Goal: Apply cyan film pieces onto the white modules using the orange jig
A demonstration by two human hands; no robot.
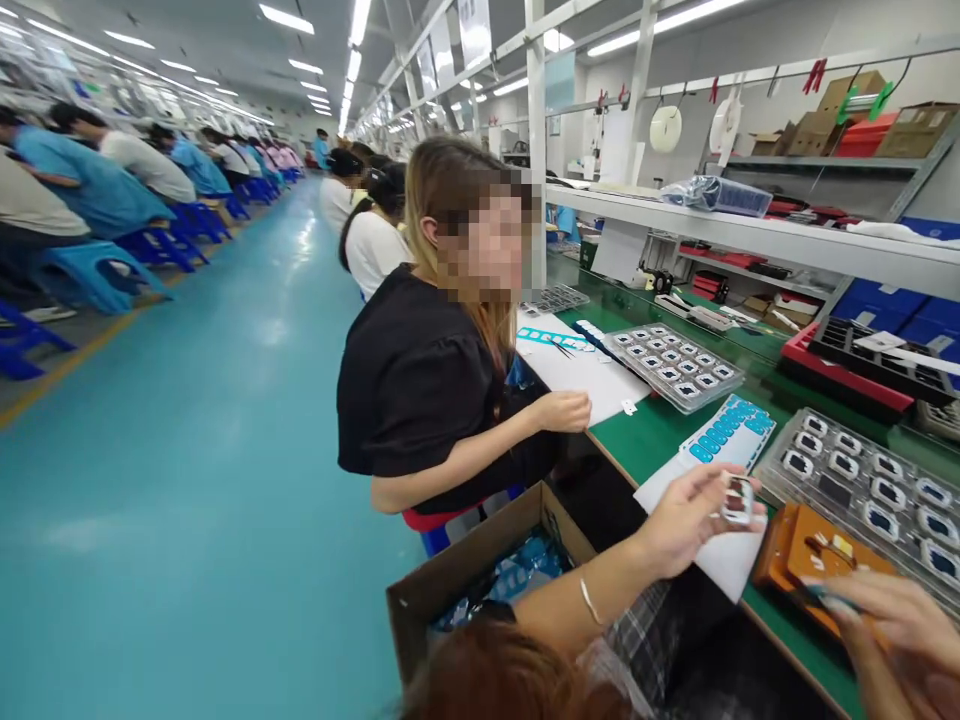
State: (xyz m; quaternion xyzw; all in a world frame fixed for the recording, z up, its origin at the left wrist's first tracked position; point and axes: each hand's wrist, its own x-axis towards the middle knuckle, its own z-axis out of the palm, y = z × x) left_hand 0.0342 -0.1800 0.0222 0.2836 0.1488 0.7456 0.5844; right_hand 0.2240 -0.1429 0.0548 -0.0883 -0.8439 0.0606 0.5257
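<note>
- Left hand [686,520] holds a small white frame [738,500]
- Right hand [892,620] is at an orange block [784,545], grip blurred
- Clear tray [832,490] of parts [889,493] lies beyond the block
- Person in black [412,380] sits alongside
- Cardboard box [409,615] holds blue scraps [525,570]

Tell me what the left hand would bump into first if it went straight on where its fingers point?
Probably the clear tray of little parts. The left hand, holding a small white frame, points toward it. Depth is hard to judge, so it might pass above.
</note>
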